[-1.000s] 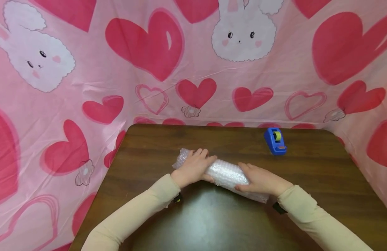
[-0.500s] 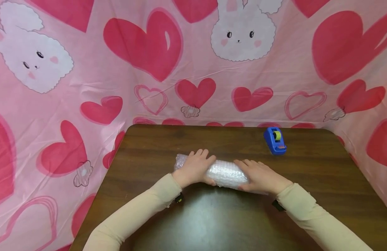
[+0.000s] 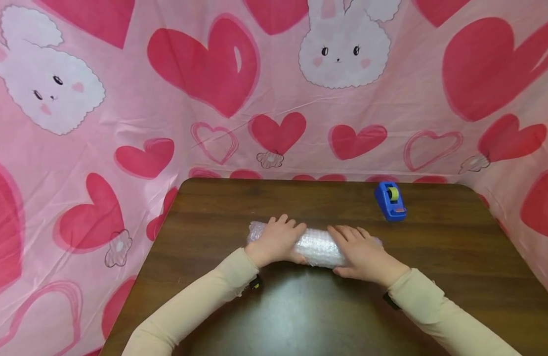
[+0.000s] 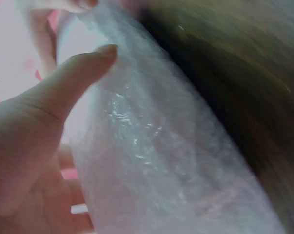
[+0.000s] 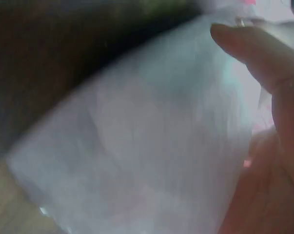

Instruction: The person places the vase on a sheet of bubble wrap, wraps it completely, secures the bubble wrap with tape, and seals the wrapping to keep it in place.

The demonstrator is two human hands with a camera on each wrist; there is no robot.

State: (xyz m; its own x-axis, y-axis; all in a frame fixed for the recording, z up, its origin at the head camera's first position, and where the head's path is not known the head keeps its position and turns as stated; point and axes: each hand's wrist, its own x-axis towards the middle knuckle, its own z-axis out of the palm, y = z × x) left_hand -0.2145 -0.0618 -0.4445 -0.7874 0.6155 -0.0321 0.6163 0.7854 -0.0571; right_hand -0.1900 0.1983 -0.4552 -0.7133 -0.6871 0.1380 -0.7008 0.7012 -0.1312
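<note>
A roll of bubble wrap point(image 3: 319, 248) lies crosswise over the middle of the table, its shiny centre showing between two hands. My left hand point(image 3: 277, 242) grips its left part, thumb on the near side and fingers over the top. Toward the other end, my right hand point(image 3: 362, 254) holds the roll in the same way. In the left wrist view the thumb presses along the crinkled bubble wrap point(image 4: 147, 136). The right wrist view is blurred, with bubble wrap point(image 5: 151, 126) beside the right thumb point(image 5: 254, 48). What may be inside the roll is hidden.
A blue tape dispenser point(image 3: 391, 201) with a yellowish roll stands near the back right of the dark wooden table point(image 3: 202, 202). Behind the table's far edge hangs a pink cloth point(image 3: 291, 99) printed with hearts and rabbits.
The roll's right end has swung away from the person, so the roll lies straighter across the table. My right hand has shifted slightly left with it; the left hand has barely moved.
</note>
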